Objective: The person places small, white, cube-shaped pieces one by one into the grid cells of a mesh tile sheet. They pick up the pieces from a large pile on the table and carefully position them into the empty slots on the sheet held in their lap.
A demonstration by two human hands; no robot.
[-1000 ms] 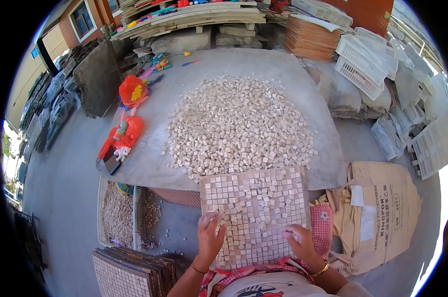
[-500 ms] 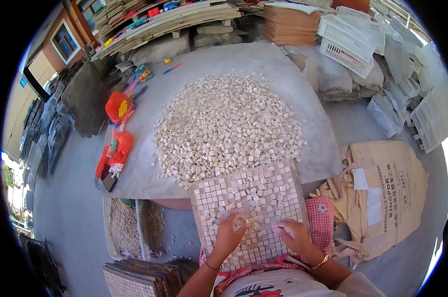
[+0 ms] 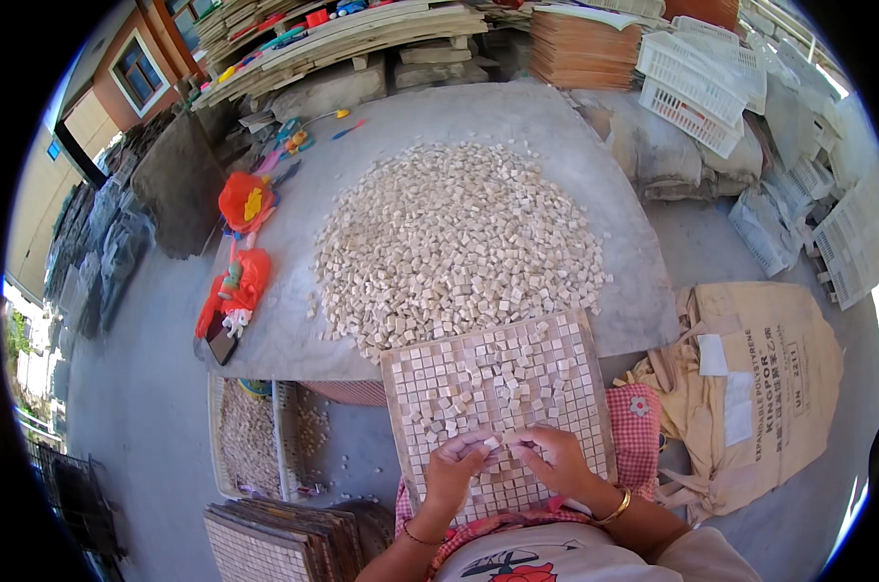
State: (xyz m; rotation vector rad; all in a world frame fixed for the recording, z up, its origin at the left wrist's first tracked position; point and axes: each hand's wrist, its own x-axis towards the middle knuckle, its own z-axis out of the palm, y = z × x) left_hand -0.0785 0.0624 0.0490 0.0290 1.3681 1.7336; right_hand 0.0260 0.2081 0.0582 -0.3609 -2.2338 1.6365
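Most cells of the square mosaic grid board (image 3: 498, 407) on the lap look filled with small beige tiles, loose ones still scattered over its far half. Left hand (image 3: 456, 468) and right hand (image 3: 553, 459) meeting at its near edge, fingertips pinching one small tile (image 3: 492, 442) together. Beyond, big heap of loose tiles (image 3: 454, 242) on grey table (image 3: 517, 116); white crates (image 3: 697, 82) far right, stacked sheets (image 3: 275, 533) near left, outdoors.

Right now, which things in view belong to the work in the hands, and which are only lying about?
In use:
- left hand and right hand, pinching a small tile between them
- mosaic grid board on the lap
- heap of loose stone tiles on the table

Lying about:
- white crates
- beige sack
- orange bags
- stacked boards
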